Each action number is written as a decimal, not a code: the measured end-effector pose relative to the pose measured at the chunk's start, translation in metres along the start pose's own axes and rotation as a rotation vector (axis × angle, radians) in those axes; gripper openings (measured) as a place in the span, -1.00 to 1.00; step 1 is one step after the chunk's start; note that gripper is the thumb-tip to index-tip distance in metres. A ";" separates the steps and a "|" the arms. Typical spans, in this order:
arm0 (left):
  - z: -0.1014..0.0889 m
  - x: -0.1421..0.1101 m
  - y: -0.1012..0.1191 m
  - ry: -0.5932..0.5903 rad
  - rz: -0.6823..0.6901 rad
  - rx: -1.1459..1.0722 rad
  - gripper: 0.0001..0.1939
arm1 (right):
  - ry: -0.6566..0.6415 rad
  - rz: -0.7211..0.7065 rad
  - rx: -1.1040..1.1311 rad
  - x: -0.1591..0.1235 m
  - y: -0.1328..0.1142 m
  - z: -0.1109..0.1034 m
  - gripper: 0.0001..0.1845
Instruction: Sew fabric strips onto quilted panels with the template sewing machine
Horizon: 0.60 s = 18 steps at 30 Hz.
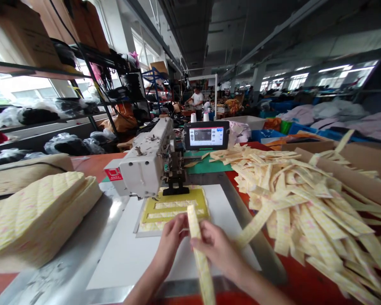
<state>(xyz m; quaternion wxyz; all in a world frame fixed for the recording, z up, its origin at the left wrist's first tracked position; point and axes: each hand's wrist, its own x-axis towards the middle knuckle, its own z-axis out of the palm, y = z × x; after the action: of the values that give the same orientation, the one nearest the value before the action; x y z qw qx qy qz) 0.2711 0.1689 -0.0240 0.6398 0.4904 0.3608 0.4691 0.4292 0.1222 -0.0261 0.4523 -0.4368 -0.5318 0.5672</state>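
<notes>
Both my hands hold one long pale-yellow quilted fabric strip (199, 250) upright over the white work plate (123, 254). My left hand (171, 237) pinches the strip near its top from the left. My right hand (216, 248) grips it from the right, fingers closed. Just beyond my hands lies a yellow sewing template (174, 207) holding two strips, under the presser clamp of a white industrial sewing machine (146, 163).
A big heap of the same strips (305, 199) covers the red table on the right. A stack of quilted yellow panels (34, 212) sits at left. The machine's touch screen (206, 136) stands behind. Shelves with bags line the left wall; a person stands far back.
</notes>
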 end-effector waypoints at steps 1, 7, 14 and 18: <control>-0.007 -0.006 0.004 0.049 -0.027 -0.057 -0.58 | -0.011 0.043 0.033 -0.002 0.008 0.009 -0.58; -0.025 -0.028 0.011 0.132 -0.005 0.055 -0.63 | -0.092 0.151 0.068 -0.002 0.011 0.027 -0.45; -0.028 -0.025 0.001 0.153 -0.093 -0.061 -0.47 | -0.121 0.099 0.054 0.005 0.010 0.028 -0.52; -0.030 -0.028 -0.001 0.134 -0.097 -0.049 -0.57 | -0.164 0.121 0.010 0.004 0.016 0.029 -0.57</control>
<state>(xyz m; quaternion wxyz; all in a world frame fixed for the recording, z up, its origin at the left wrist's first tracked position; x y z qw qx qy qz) 0.2354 0.1504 -0.0328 0.6479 0.4240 0.4145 0.4781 0.3997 0.1193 -0.0401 0.3744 -0.4180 -0.5368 0.6300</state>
